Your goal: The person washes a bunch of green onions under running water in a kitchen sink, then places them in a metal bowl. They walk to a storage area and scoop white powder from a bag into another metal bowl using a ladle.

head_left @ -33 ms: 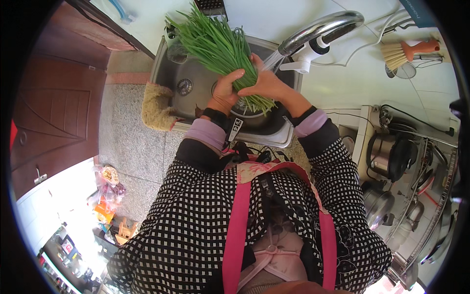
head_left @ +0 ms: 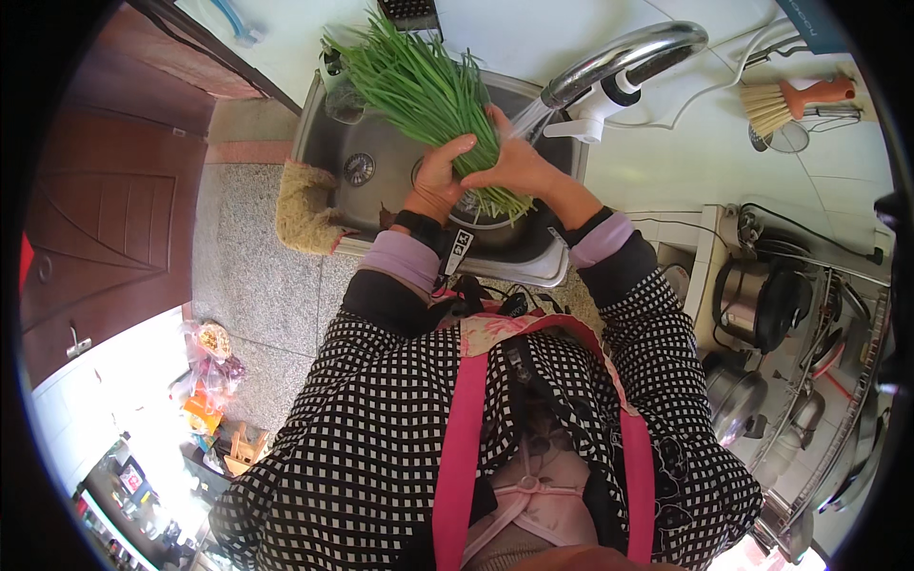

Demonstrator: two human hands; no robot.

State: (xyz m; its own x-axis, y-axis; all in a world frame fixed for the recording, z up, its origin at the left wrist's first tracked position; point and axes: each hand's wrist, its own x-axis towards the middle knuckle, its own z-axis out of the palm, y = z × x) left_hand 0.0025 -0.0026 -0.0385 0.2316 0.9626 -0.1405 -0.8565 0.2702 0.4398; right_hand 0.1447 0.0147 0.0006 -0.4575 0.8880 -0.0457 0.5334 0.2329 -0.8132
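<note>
A thick bunch of long green chives is held slanted over the sink, leaf tips toward the far left and pale cut ends toward me. My left hand wraps its near left side, thumb across the stems. From the right, my right hand closes round the same bunch near the stem ends. Water runs from the chrome faucet close beside the right hand. Under the stems, part of a round vessel shows in the basin; the bunch and hands hide most of it.
A yellowish towel drapes over the sink's left corner. The drain lies at the basin's left. A wood-handled brush hangs on the right wall. Pots and a wire rack stand at the right. A brown door is at the left.
</note>
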